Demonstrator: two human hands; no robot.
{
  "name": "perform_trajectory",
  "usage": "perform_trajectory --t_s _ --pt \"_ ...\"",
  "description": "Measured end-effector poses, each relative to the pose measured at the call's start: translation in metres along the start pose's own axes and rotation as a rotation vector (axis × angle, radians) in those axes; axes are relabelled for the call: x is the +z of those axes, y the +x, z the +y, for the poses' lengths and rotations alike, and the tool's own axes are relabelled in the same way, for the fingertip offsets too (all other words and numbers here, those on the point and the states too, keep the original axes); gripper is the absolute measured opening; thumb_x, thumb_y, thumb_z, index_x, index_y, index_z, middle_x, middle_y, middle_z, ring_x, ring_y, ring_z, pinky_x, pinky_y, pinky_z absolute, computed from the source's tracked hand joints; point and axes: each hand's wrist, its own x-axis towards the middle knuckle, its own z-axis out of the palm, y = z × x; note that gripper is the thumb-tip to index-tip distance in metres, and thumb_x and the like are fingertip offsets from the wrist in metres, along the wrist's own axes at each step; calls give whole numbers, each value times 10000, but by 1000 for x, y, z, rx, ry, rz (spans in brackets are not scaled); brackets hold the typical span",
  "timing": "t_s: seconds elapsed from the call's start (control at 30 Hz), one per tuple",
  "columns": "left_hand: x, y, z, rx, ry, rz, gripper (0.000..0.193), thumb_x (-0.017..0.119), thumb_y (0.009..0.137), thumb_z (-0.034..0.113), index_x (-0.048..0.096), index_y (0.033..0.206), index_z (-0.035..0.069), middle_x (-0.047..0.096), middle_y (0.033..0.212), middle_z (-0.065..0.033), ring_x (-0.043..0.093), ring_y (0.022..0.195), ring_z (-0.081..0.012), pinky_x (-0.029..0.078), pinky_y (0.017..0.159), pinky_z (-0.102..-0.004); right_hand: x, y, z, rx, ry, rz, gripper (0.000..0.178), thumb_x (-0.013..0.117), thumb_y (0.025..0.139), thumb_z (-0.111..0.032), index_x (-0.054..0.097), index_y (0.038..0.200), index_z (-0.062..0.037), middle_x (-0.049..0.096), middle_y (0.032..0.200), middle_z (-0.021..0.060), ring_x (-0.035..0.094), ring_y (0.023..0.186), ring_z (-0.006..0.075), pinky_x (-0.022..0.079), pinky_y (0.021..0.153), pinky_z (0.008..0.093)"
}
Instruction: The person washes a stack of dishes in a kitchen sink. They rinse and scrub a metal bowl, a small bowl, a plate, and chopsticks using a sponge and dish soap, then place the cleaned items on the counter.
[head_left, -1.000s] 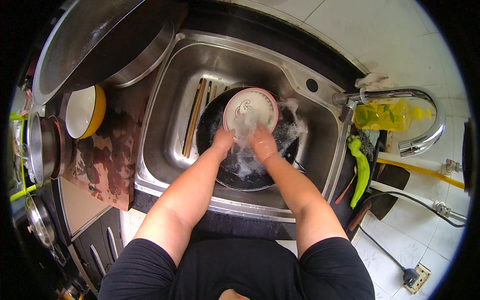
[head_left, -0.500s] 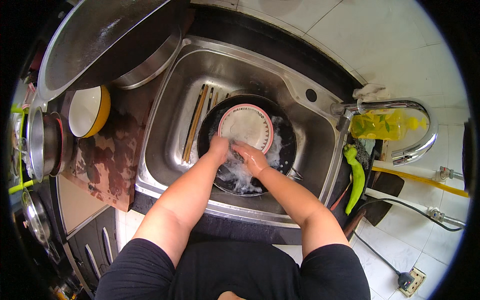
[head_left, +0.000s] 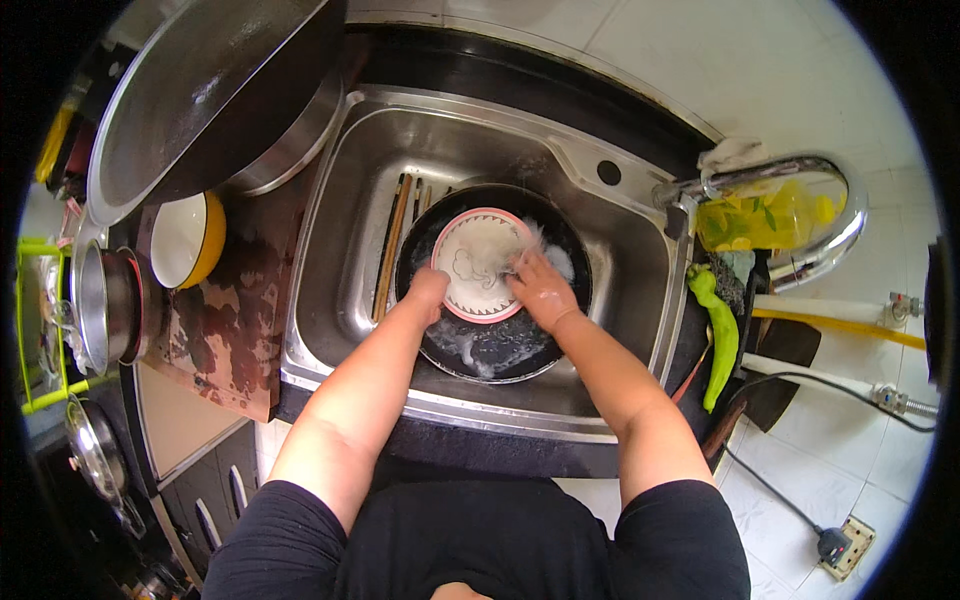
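Observation:
A white plate point(head_left: 480, 245) with a pink rim and a dark zigzag border lies tilted in a black pan point(head_left: 490, 355) in the steel sink. My left hand point(head_left: 430, 291) is closed on the plate's left edge. Against the plate's right side, my right hand point(head_left: 545, 292) presses a small grey scrubber-like pad point(head_left: 521, 261), blurred and partly under the fingers. White suds point(head_left: 557, 262) float in the pan's water around the plate. Several chopsticks point(head_left: 392, 245) lean in the sink just left of the pan.
A large wok point(head_left: 200, 100) overhangs the left counter, near a yellow bowl point(head_left: 207, 240). The chrome faucet point(head_left: 850, 205) arches on the right beside a yellow soap bottle point(head_left: 765, 215). A green pepper point(head_left: 717, 335) lies along the sink's right edge point(head_left: 665, 345).
My hands have moved apart: the left to the plate's left edge, the right up and right with the pad. The plate has turned and shifted slightly left and down.

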Motion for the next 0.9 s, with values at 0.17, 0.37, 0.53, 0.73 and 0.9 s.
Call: perform_trajectory --t_s 0.17,0.37,0.53,0.73,0.9 --pt "9 3 -22 -120 -341 32 352 404 734 -41 500 1073 -48 576 947 -195 596 814 -288 505 663 -379 4 11 -56 208 664 29 334 582 654 -34 595 983 -91 561 1078 139 539 1001 325 444 871 353" --pt "-6 5 -13 110 -4 37 429 388 709 -81 474 1124 -19 562 1022 -182 593 867 -314 501 702 -423 5 -12 -8 9 54 -20 232 538 720 -127 606 941 -117 550 1051 113 509 1032 285 439 854 364" --pt "7 6 -41 -184 -255 -12 288 404 752 -55 523 1014 -47 578 916 -188 593 776 -307 502 596 -387 14 3 -63 233 627 -50 367 592 646 -65 572 1005 -138 562 1058 113 550 955 299 457 799 379" --pt "-6 5 -29 156 320 252 205 484 795 -6 542 991 -20 620 910 -142 610 755 -238 490 628 -342 9 -8 -17 -89 -137 15 175 501 740 -136 619 864 -98 543 1087 144 491 1029 312 375 911 416" --pt "-10 27 -46 -158 307 98 241 541 760 80 563 972 -32 619 828 -167 615 698 -293 487 542 -392 0 0 -70 252 610 -262 261 519 710 -85 572 966 -90 524 1125 115 504 1033 303 416 877 400"
